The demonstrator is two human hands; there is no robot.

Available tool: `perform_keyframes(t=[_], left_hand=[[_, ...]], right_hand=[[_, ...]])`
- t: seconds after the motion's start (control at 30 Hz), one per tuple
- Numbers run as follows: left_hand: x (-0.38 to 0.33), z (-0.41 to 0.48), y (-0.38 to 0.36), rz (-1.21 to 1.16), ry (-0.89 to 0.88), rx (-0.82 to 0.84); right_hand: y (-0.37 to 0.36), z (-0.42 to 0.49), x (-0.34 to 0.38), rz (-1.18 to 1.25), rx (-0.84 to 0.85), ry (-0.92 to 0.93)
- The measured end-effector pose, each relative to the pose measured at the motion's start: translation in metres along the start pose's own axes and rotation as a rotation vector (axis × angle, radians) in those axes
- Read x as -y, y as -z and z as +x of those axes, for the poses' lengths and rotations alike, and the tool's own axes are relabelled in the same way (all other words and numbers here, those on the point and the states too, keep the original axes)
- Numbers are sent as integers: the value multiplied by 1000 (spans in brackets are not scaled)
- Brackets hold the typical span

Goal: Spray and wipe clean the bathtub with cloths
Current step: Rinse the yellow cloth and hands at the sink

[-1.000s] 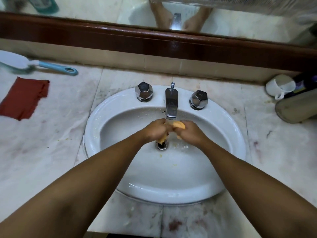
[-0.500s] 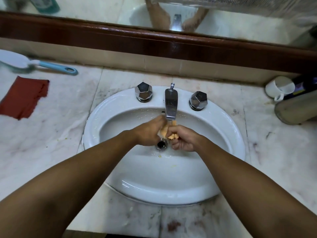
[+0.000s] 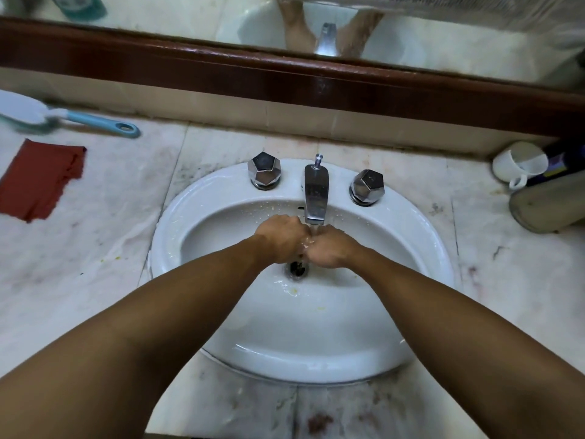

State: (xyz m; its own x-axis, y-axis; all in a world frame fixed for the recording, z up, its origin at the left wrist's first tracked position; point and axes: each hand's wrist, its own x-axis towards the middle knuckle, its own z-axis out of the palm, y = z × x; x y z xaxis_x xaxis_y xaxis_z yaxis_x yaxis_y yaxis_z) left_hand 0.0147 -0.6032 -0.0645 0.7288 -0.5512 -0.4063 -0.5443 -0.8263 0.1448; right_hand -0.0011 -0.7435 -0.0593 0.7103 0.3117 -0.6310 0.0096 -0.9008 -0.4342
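Observation:
Both of my hands are in the white sink basin (image 3: 221,188), pressed together knuckles up just below the chrome faucet (image 3: 315,198). Water runs from the spout onto them. My left hand (image 3: 280,239) and my right hand (image 3: 334,248) are fisted side by side above the drain (image 3: 296,269). The orange cloth they held a moment ago is hidden inside the fists. A red cloth (image 3: 41,180) lies flat on the marble counter at the far left.
Two faceted chrome knobs (image 3: 264,169) (image 3: 367,186) flank the faucet. A blue-handled scrub brush (image 3: 95,123) lies at the back left. A white cup (image 3: 519,166) and a tipped beige container (image 3: 550,204) sit at the right. A dark wooden mirror frame (image 3: 285,71) runs along the back.
My hands have closed together under the spout and turned knuckles up. The orange cloth, visible between them earlier, is now covered by the fists.

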Motion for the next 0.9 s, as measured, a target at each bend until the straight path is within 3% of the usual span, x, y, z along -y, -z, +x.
perform_keyframes(t=[0.23, 0.4, 0.53, 0.6, 0.7, 0.8, 0.9], left_hand=[[-6, 3, -3, -317, 147, 112], [-10, 5, -4, -553, 132, 54], [-11, 2, -5, -1002, 261, -27], [-14, 2, -6, -1211, 294, -29], [-19, 6, -8, -1348, 246, 15], [-25, 7, -8, -1397, 256, 14], [-27, 6, -14, -1412, 299, -19]], right_hand=[[-1, 0, -11, -403, -206, 105], [6, -12, -26, -218, -332, 107], [30, -31, -58, -395, -718, 431], [48, -33, -73, -516, -874, 389], [73, -27, -86, -660, -810, 189], [85, -22, -88, -694, -647, 147], [91, -16, -81, -715, -634, 46]])
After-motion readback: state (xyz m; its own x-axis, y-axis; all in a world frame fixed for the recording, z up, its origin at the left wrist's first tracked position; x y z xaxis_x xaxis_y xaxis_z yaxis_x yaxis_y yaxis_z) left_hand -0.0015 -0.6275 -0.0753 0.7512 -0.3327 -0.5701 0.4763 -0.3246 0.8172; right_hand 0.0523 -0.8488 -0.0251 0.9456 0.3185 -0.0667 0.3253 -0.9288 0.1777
